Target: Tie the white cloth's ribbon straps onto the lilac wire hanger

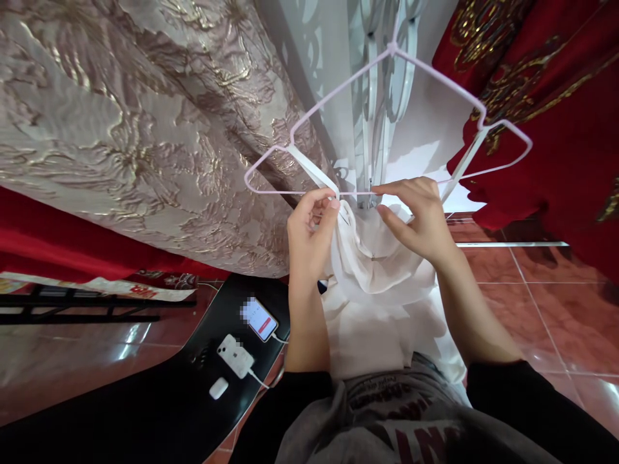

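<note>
A pale pink clothes hanger (438, 76) hangs in front of me. From its two notches a white garment (382, 328) hangs by its straps, its gathered neckline below the hanger's lower bar. My left hand (314, 222) pinches the white strap (314, 170) between thumb and forefinger, close to the bar, where the strap meets the neckline. My right hand (416, 216) has its thumb and forefinger apart. That forefinger's tip is at the middle of the bar; whether it touches cannot be made out. Folds of fabric lie under both hands.
Heavy brocade cloth (159, 135) hangs at the left, and red cloth with gold embroidery (546, 129) at the right. A white ornamental metal frame (372, 90) stands behind the hanger. On a black bench (159, 393) lie two phones (236, 356) with cables and a white earbud case (218, 388).
</note>
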{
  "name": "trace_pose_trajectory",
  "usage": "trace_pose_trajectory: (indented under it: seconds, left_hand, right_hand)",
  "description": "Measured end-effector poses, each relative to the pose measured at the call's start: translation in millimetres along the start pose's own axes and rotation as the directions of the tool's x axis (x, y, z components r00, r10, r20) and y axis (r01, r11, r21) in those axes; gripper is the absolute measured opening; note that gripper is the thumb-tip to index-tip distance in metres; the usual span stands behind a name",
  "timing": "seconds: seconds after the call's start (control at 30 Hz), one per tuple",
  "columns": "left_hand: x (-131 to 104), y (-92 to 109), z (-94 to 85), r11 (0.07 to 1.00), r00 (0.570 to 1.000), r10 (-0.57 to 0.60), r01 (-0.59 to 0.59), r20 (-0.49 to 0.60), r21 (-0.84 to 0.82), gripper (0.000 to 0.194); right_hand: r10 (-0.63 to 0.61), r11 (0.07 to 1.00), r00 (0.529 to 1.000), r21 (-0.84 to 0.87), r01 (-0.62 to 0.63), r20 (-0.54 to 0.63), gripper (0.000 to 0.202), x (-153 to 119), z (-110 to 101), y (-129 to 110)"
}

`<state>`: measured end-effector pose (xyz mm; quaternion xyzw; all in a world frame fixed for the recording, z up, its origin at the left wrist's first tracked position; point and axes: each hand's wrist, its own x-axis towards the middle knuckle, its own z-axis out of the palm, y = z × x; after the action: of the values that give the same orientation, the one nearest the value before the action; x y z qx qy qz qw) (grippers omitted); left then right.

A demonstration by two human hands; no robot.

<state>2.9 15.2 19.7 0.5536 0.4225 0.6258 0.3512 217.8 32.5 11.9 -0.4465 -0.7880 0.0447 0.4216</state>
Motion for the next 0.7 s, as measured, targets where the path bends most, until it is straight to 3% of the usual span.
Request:
trace_pose_trajectory:
  seconds: [0.07,0.17,0.23,0.37,0.5,0.6,0.7]
  left_hand:
    - [6.5,11.6,-4.5,0.993,0.994,-0.068,0.075,0.083,-0.09,0.017]
    - [19.2,31.4,-9.6,0.949,0.953,-0.172,0.228,0.249,-0.219,0.029]
    - [26.9,43.5,-11.3,0.934,0.947,-0.168,0.241,0.273,-0.263,0.029]
    - [35.2,54.4,-18.5,0.927,0.996,-0.075,0.09,0.054,-0.364,0.032]
    - [36.3,42.6,-36.5,0.888,0.984,-0.072,-0.012,-0.165,-0.46,0.03]
    - [37.0,28.0,-49.7,0.872,0.97,-0.072,-0.052,-0.232,-0.487,0.013]
    - [37.4,15.8,-59.7,0.798,0.973,-0.061,-0.086,-0.223,-0.596,0.017]
  right_hand:
    - [0.007,1.0,1.0,0.0,-0.007,-0.01,0.025,-0.5,-0.6,0.7]
    - [0.005,1.0,0.999,0.006,-0.005,-0.036,0.023,-0.9,-1.9,3.1]
    - [-0.008,1.0,0.999,0.013,0.008,-0.054,0.021,-1.1,-2.6,4.5]
    - [-0.014,0.999,0.999,0.042,0.016,-0.046,0.022,-2.2,-3.8,5.0]
    - [-0.007,0.999,1.0,0.052,0.007,-0.008,0.025,-2.8,-4.7,4.1]
    - [-0.007,1.0,1.0,0.028,0.007,-0.012,0.026,-2.9,-6.0,4.1]
    - [-0.016,1.0,0.999,0.021,0.017,-0.035,0.024,-4.3,-7.6,4.6]
